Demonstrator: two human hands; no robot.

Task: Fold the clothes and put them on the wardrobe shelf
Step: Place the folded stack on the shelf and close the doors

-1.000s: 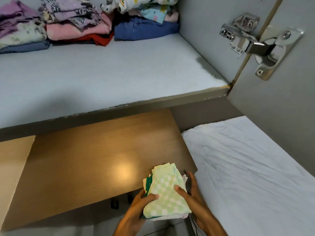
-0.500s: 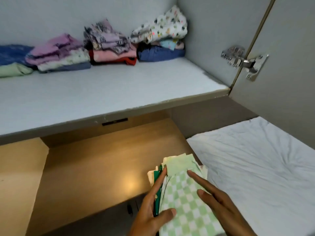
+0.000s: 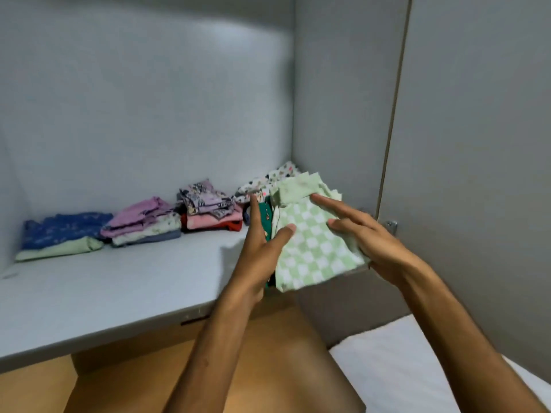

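I clamp the folded bundle [image 3: 313,234] between both hands [image 3: 316,231], flat and together, over the shelf [image 3: 119,281] beside the piles [image 3: 143,222].

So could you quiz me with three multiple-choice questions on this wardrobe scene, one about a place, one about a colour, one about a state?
1. Where do the folded piles sit?
A. along the back of the shelf
B. on the bed
C. on the floor

2. What pattern tops the held bundle?
A. red stripes
B. green and white checks
C. plain black

3. How is the bundle held?
A. lying on the shelf
B. in one hand
C. between both hands

Answers:
1 A, the piles line the shelf by its back wall.
2 B, the bundle shows checks.
3 C, left hand and right hand flank it.
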